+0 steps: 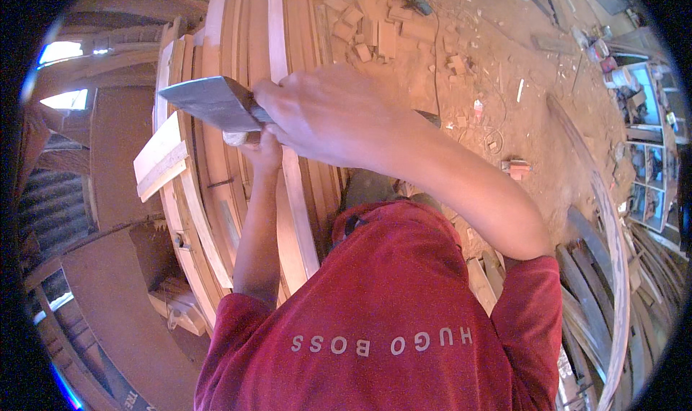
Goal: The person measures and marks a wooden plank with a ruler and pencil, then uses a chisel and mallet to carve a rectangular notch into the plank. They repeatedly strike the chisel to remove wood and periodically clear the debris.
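A broad, flat grey metal blade (209, 99) juts out to the left from my right hand (328, 115). The fingers of that hand are closed at the blade's inner end, so the part they grip is mostly hidden. Just below it, my left hand (264, 151) is closed around a pale, round-ended piece that looks like a wooden handle (235, 138). Whether this piece joins the blade cannot be made out. Beyond my right forearm a dark tip (429, 117) sticks out; its link to the tool is hidden.
Long wooden boards (288, 58) run under my hands, with a short pale board (160, 158) at their left. Wood offcuts (375, 25) and a cable (437, 43) lie on the dusty floor. Timber strips (602, 310) are piled at the right, near a blue shelf (644, 158).
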`<state>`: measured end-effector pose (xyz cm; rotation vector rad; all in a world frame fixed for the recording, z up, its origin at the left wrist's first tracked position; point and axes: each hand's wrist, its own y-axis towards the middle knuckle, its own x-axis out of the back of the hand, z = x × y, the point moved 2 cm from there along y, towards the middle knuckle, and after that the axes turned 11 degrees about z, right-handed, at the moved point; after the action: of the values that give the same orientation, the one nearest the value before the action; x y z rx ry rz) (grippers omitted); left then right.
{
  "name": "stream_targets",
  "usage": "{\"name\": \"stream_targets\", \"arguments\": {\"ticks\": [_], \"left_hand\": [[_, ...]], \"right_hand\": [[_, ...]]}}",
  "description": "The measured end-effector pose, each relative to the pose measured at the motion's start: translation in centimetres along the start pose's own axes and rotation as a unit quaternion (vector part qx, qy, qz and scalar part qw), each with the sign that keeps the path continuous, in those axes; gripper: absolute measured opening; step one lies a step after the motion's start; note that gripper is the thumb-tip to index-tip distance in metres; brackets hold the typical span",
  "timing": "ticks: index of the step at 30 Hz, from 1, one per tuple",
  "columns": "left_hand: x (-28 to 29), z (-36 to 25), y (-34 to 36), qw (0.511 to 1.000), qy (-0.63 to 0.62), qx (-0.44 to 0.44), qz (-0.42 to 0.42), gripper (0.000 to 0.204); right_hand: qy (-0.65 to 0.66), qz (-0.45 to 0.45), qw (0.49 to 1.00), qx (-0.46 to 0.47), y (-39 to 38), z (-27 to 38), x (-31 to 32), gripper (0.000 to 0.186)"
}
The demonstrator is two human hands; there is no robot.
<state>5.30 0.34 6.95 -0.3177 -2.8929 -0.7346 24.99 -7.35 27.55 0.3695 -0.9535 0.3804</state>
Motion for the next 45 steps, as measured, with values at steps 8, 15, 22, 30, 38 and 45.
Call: {"name": "stream_targets", "arguments": {"ticks": [8,15,22,30,38,45], "left_hand": [[-0.3,0.5,0.1,0.999,-0.027,0.027,-0.019,0.061],[-1.1,1.0,-0.2,1.0,-0.004,0.001,-0.011,0.064],[-0.9,-0.3,0.4,0.996,-0.059,0.018,-0.058,0.058],[-2.6,-3.6,4.2,0.998,0.011,0.01,-0.061,0.03],[-2.4,-3.0,2.1,0.986,0.162,-0.029,0.021,0.028],[-2.0,-3.6,3.1,0.997,0.011,0.004,-0.07,0.028]], "right_hand": [[-0.052,-0.032,0.998,0.03,-0.3,-0.5,-1.1,0.029],[-0.093,-0.034,0.995,0.031,-0.2,0.1,-1.0,0.022],[0.011,-0.031,0.998,-0.055,-0.3,-1.4,-0.8,0.027],[0.124,-0.106,0.984,-0.068,0.1,-2.4,2.9,0.031],[0.108,-0.091,0.987,-0.076,-1.3,-2.9,2.8,0.026],[0.153,-0.118,0.98,-0.04,-1.2,-3.4,1.7,0.026]]}}
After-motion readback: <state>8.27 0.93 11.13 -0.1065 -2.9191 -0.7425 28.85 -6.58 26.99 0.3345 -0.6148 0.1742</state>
